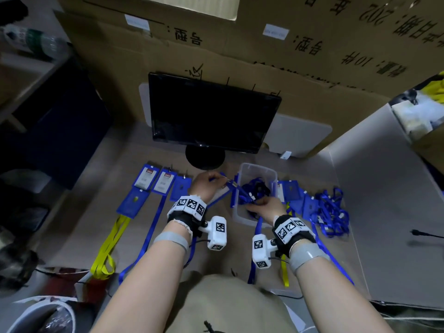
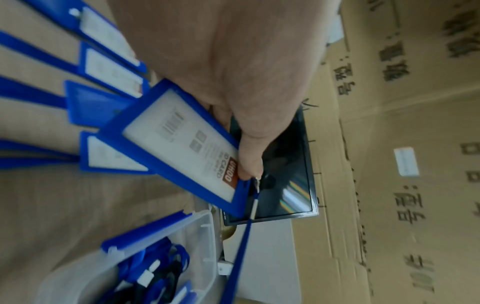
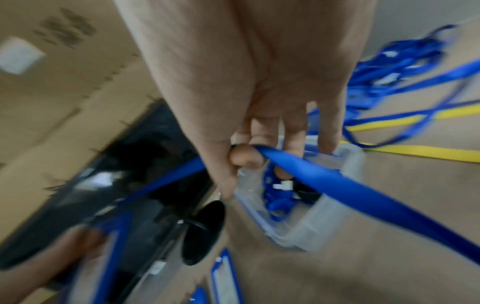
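My left hand [image 1: 208, 182] holds a blue badge holder [image 2: 179, 148] with a white printed card inside, thumb pressed at its top corner beside the metal clip [image 2: 257, 182]. A blue lanyard [image 2: 242, 253] runs from that clip to my right hand [image 1: 263, 205], which pinches the strap [image 3: 309, 176] between thumb and fingers above a clear plastic bin [image 1: 258, 170]. The bin [image 3: 319, 222] holds a tangle of blue lanyards [image 1: 255, 189].
Finished badge holders with straps [image 1: 153, 180] lie in a row at the left, one with a yellow strap [image 1: 108, 246]. More blue holders [image 1: 292, 191] and a heap of loose blue lanyards [image 1: 332, 212] lie right of the bin. A black monitor [image 1: 211, 114] stands behind, before cardboard boxes [image 1: 312, 51].
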### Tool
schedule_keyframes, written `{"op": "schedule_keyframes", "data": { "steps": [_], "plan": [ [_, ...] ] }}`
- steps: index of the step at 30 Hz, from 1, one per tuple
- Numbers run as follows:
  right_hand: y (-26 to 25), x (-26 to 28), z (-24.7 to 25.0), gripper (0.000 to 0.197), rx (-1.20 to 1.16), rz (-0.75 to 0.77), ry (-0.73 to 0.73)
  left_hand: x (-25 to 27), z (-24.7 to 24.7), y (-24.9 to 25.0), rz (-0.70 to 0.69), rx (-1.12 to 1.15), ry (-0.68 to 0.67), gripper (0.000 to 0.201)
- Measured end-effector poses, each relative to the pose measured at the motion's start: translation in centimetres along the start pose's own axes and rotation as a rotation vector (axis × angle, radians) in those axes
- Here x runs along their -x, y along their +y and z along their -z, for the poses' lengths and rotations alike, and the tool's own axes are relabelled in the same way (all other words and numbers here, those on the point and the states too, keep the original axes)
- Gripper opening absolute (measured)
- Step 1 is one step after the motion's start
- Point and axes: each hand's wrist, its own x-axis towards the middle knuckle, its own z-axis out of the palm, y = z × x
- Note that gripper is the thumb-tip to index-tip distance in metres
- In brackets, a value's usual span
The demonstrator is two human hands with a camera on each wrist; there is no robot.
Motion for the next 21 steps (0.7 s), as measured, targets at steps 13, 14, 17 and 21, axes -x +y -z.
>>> {"op": "schedule_keyframes", "data": {
  "steps": [13, 14, 17, 21],
  "plan": [
    [4.9, -1.8, 3.6, 0.028, -1.096, -0.255, 0.127, -0.7, -3.4, 0.6, 0.212, 0.120, 0.122, 0.024],
    [4.0, -2.0, 4.3, 0.020, -1.147, -0.197, 0.108, -0.7, -4.3, 0.5, 0.227, 0.106, 0.095, 0.026],
    [3.1, -2.8, 5.5, 0.042, -0.972, -0.136, 0.055, -0.7, -6.5, 0.8, 0.254, 0.046, 0.024, 0.036],
    [5.7, -3.6, 5.4, 0.056, -0.443, -0.219, 0.039, -0.9, -9.4, 1.7, 0.307, 0.011, -0.083, 0.039]
  ]
}}
